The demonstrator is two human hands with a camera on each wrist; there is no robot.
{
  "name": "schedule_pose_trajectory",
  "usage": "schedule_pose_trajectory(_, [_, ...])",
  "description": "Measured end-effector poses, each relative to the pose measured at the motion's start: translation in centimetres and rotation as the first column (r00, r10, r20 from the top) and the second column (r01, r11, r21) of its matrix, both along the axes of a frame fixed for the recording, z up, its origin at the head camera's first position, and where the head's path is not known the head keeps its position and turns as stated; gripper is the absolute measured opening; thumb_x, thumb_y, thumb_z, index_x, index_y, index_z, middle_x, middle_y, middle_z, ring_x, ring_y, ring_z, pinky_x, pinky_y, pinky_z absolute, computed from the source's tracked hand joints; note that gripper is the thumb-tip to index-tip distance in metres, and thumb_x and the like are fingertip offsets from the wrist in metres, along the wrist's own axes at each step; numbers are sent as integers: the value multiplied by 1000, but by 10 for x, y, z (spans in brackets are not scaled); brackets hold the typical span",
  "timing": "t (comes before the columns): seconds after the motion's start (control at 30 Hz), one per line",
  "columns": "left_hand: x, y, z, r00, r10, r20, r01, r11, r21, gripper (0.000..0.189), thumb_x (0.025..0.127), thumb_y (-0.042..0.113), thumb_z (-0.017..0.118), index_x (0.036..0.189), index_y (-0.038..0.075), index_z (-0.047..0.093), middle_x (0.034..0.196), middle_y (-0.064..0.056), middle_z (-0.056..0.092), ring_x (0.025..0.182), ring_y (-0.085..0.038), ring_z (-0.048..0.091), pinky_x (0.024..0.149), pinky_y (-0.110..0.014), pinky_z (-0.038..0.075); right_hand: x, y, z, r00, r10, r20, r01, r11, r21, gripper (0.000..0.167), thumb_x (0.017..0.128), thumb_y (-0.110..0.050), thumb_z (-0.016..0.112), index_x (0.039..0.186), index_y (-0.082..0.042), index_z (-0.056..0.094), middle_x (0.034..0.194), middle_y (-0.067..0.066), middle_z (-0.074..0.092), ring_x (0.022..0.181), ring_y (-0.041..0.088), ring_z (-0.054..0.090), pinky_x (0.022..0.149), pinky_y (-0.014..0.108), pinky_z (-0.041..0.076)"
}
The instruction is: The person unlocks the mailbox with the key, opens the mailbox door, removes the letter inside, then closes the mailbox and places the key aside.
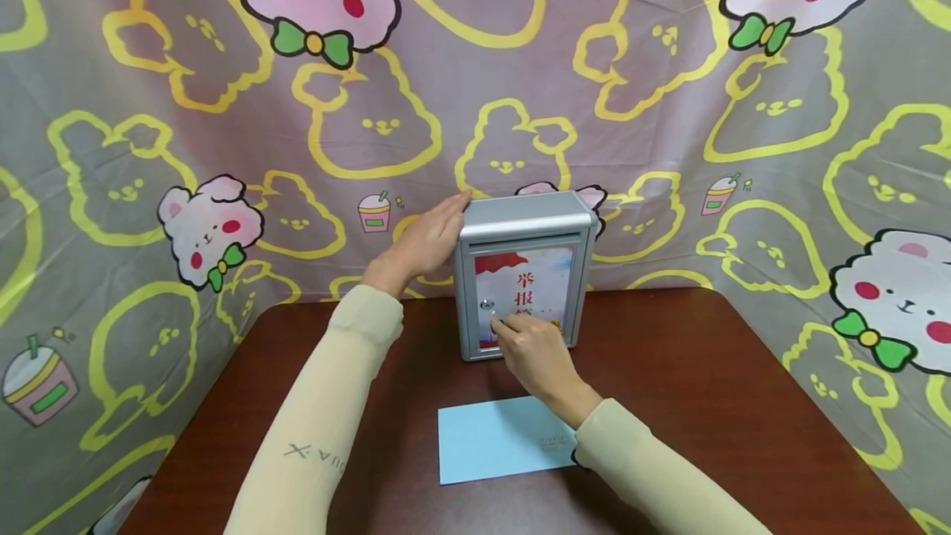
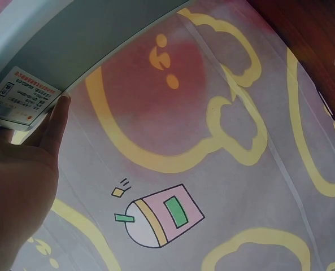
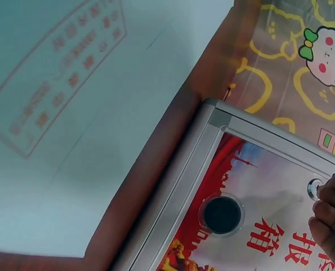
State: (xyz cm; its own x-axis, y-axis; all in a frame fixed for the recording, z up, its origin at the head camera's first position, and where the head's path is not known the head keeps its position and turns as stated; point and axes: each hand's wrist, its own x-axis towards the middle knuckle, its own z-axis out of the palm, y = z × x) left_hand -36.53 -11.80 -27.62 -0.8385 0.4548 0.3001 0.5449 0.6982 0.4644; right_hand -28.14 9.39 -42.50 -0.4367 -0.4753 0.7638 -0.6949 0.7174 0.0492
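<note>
A silver-grey metal letter box [image 1: 527, 221] stands upright on the table, its front door bearing a printed panel with red characters [image 3: 263, 234]. My left hand [image 1: 427, 242] rests with straight fingers against the box's upper left side; in the left wrist view the left hand [image 2: 23, 186] lies beside a white label [image 2: 26, 96]. On the door sits a round lock [image 1: 486, 304]. My right hand [image 1: 538, 353] pinches a small key just by it, mostly hidden by the fingers. In the right wrist view those fingers [image 3: 331, 212] touch or nearly touch the lock [image 3: 314, 189].
A light blue envelope [image 1: 490, 440] lies flat on the brown table [image 1: 669, 370] in front of the box, partly under the right forearm. On the box's front is a dark round disc in a clear ring [image 3: 222, 214]. Patterned cloth [image 1: 639, 147] hangs behind and at the sides.
</note>
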Motion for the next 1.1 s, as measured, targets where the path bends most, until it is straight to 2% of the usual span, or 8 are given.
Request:
schedule_pose_trajectory(0.33, [0,-1,1,1000,-1,-1,1,1000,-5,60,109,37,20,165,17,22,170,2,22,156,-16,19,126,-37,17,6,17,1,1000,-15,26,14,1000,21,24,82,-2,82,107,-5,82,85,4,73,75,17,69,66,31,61])
schedule_pose_trajectory(0.6, [-1,-1,1,1000,-8,3,8,1000,-6,60,109,38,20,165,18,21,170,2,21,156,-15,18,126,-37,17,16,31,2,994,-17,106,16,1000,12,27,79,0,84,106,-4,82,98,6,77,86,20,73,72,36,62])
schedule_pose_trajectory(0.9, [-2,0,-1,1000,3,5,-3,1000,-11,60,108,37,21,165,19,20,170,2,21,156,-16,19,126,-36,17,28,56,-3,960,-84,268,80,997,23,20,83,-1,80,102,-5,81,90,3,75,72,17,70,62,34,59])
schedule_pose_trajectory(1.1, [-1,0,0,1000,17,9,-17,1000,-15,60,108,38,20,165,20,20,170,3,21,156,-16,19,126,-36,17,32,71,-10,943,-127,308,111,991,71,17,84,-2,77,99,-7,81,90,2,76,78,18,72,62,37,59])
